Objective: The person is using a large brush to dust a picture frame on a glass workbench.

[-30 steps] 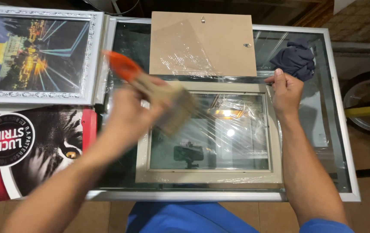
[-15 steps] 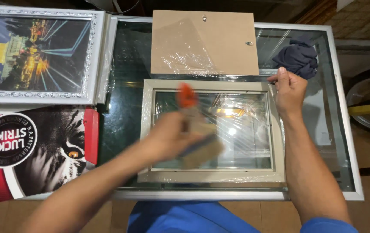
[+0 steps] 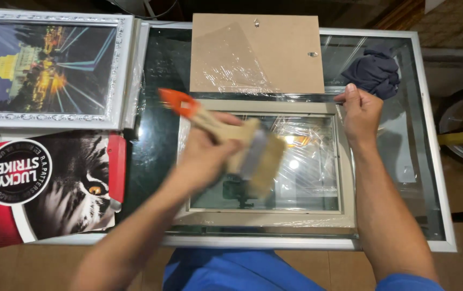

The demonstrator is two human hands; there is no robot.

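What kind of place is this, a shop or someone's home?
Probably a small picture-framing workshop. A beige frame lies on a glass table, its backing board set aside, a finished framed picture nearby, and the left hand holds a brush.

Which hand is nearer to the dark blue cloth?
Right. The right hand holds the frame corner just beside the dark blue cloth; the left hand, gripping the brush, is farther away.

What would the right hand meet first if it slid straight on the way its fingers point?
Probably the dark blue cloth: the right hand points up and away from the frame's corner, and the cloth lies just beyond on the glass table.
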